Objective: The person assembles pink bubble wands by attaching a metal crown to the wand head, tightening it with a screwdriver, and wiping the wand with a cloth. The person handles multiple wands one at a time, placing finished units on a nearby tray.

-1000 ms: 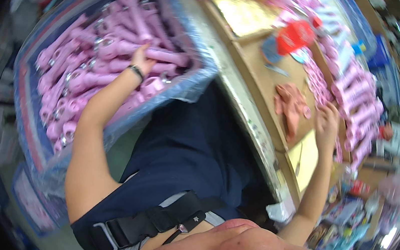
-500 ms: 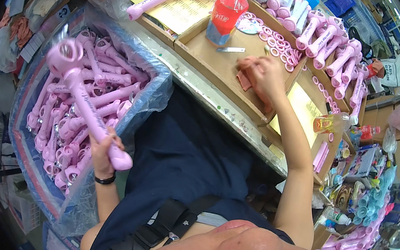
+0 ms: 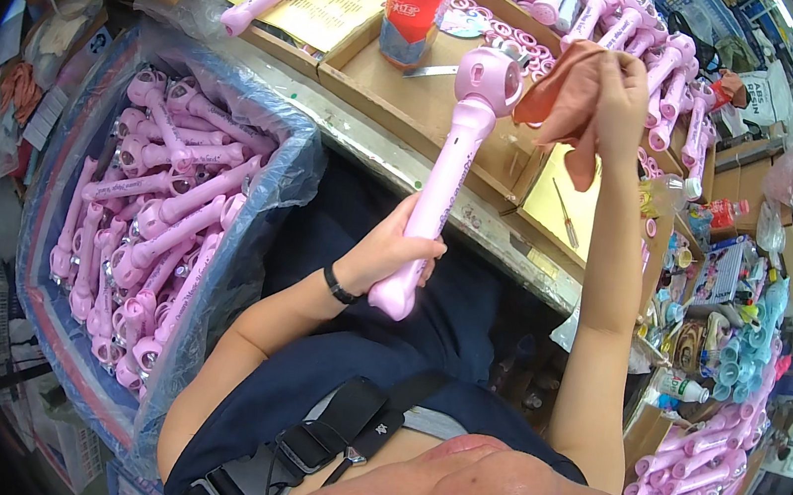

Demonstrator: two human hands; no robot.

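My left hand [image 3: 394,253] is closed around the lower handle of a pink toy wand [image 3: 447,169], which stands tilted in front of me with its round clear-windowed head up. Between the fingers of my right hand [image 3: 622,105] hangs an orange-brown cloth [image 3: 568,100], pinched by its upper part just right of the wand's head. Whether cloth and wand touch, I cannot tell. Behind them is a shallow cardboard tray [image 3: 355,70] on the table, with pink rings [image 3: 509,38] and a flat metal strip [image 3: 430,72].
On the left stands a plastic-lined bin [image 3: 300,155] full of similar pink wands [image 3: 170,183]. A red-labelled bottle [image 3: 415,12] stands in the tray. More wands [image 3: 675,69] lie along the back right. A screwdriver [image 3: 566,215] rests on yellow paper near the table edge.
The wand in my left hand has moved right, from over the bin to before the tray. My right hand has lifted the cloth off the tray towards the wand's head.
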